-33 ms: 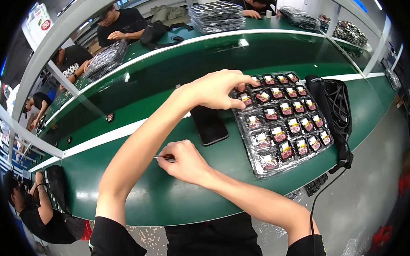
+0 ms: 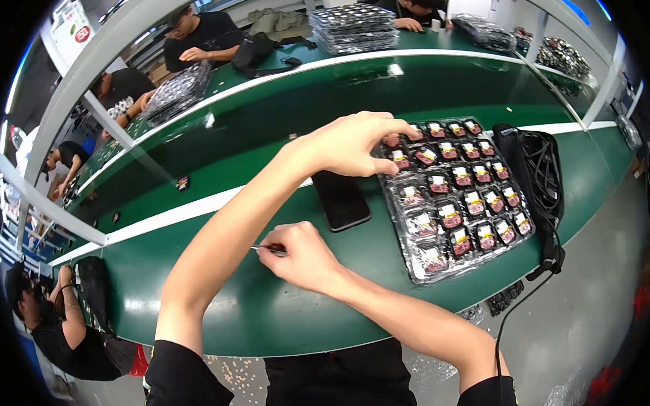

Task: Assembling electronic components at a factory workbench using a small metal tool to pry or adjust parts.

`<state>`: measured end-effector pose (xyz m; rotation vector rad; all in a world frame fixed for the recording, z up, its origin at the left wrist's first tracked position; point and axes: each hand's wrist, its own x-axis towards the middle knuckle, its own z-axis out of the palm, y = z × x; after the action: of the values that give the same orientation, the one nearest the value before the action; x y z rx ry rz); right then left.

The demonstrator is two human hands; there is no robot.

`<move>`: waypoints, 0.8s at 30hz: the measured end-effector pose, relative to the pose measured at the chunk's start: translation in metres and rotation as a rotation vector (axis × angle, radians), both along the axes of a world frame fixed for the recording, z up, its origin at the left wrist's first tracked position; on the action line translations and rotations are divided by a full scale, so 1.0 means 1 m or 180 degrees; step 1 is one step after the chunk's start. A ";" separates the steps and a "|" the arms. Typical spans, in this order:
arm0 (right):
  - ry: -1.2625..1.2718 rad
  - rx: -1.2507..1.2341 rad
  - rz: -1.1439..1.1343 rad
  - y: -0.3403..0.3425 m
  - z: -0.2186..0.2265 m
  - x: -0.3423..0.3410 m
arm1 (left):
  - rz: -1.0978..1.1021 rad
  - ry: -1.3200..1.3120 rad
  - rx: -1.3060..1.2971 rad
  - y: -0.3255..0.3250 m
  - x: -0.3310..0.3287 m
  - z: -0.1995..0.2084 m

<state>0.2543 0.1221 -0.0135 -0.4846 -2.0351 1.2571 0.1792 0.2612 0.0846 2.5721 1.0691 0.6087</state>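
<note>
My left hand (image 2: 366, 146) reaches over the upper-left corner of a clear plastic tray (image 2: 419, 273). Its thumb and fingers are apart, over or against the small dark packs there; whether the fingertips grip one is hard to see. Several packs with white, yellow and reddish labels, such as one pack (image 2: 450, 215), sit in rows in the tray's pockets. Nearer me, beside my left forearm, my right hand (image 2: 298, 255) is closed around a slim metal tool (image 2: 257, 247). Only the tool's thin tip and part of its shaft show. Between hands and tray lies a black phone (image 2: 343, 204).
A black bag with coiled cable (image 2: 542, 167) stands against the tray's right side. A white strip (image 2: 168, 219) crosses the green table (image 2: 236, 320) behind my left forearm. Stacked trays (image 2: 353, 26) stand on the far bench, where other people work. One small pack (image 2: 183, 183) lies far left.
The whole scene sits slightly farther right in the picture. Both my hands keep the same pose.
</note>
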 end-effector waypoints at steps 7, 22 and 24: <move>-0.0022 0.0041 -0.0029 0.003 -0.002 0.004 | 0.1512 -0.0263 0.0246 -0.067 -0.097 0.007; -0.0219 -0.0094 -0.0174 -0.003 0.004 0.000 | 0.4167 0.0705 0.1151 -0.172 -0.304 -0.118; -0.0234 -0.0112 -0.0142 -0.003 0.002 -0.003 | 0.4140 0.0533 0.1156 -0.173 -0.305 -0.122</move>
<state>0.2511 0.1192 -0.0120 -0.5975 -2.0543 1.2672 -0.1256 0.0883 -0.0372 1.8403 2.8816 0.8795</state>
